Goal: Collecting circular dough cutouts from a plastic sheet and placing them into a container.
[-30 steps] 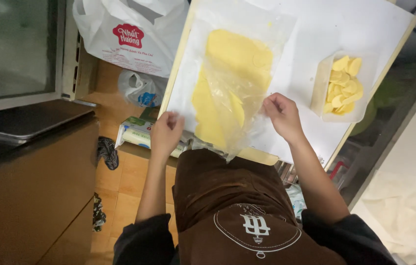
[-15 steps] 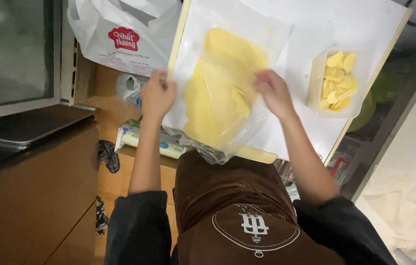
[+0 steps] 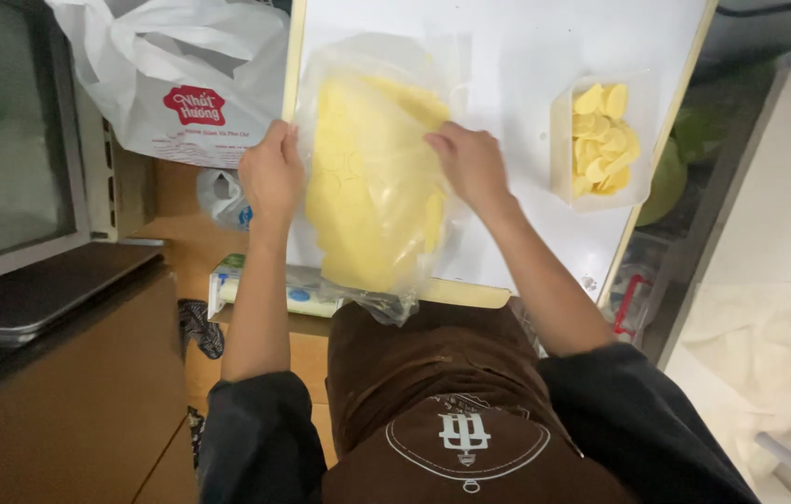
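Note:
A clear plastic bag (image 3: 372,187) full of flat yellow pieces lies on the white board (image 3: 517,56), its lower end hanging over the near edge. My left hand (image 3: 272,173) grips the bag's left side at the board's edge. My right hand (image 3: 470,166) presses on the bag's upper right part, fingers curled into the plastic. A small clear tub (image 3: 601,140) of yellow chips stands on the board to the right, apart from both hands.
A white plastic carrier bag (image 3: 171,84) with a red logo hangs at the upper left. A glass-fronted appliance (image 3: 3,149) and a dark tray (image 3: 31,299) sit on a brown cabinet (image 3: 69,411) at the left. Packages lie on a shelf under the board.
Both hands have moved up from the bag's lower end to its middle and upper part. The bag now lies further up on the board.

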